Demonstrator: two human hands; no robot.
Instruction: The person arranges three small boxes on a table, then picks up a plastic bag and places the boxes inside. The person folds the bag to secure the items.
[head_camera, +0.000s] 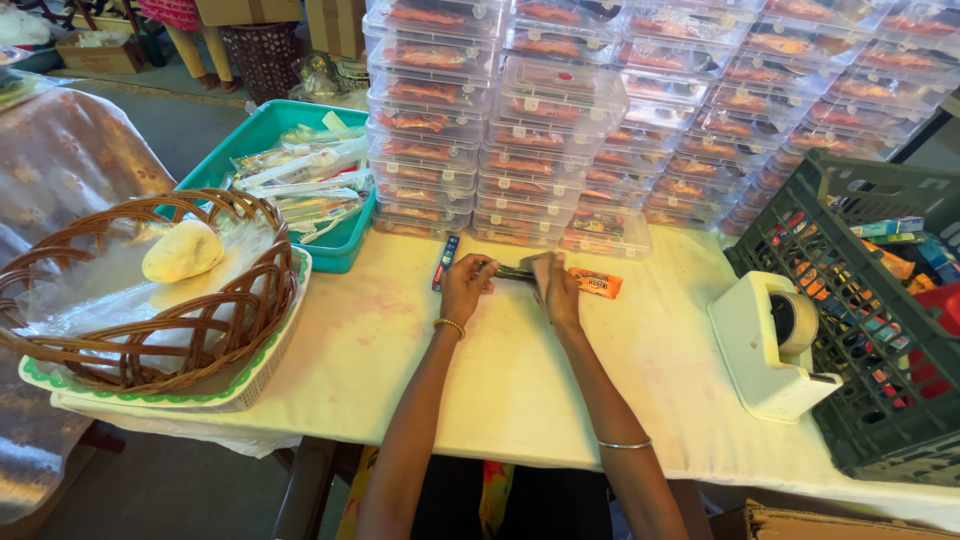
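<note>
My left hand (465, 286) and my right hand (556, 290) meet at the middle of the white table (520, 380), both gripping a small dark flat item (515, 270) between them. An orange snack packet (598, 284) lies just right of my right hand, touching or under its fingers. A thin dark blue stick packet (445, 262) lies on the table just left of my left hand. Both wrists wear thin bangles.
Several stacks of clear lidded boxes (560, 110) fill the back. A teal tray of packets (300, 170) and a wicker basket (150, 300) holding a pale lump sit left. A white tape dispenser (775, 345) and a green crate (870, 320) of packets stand right.
</note>
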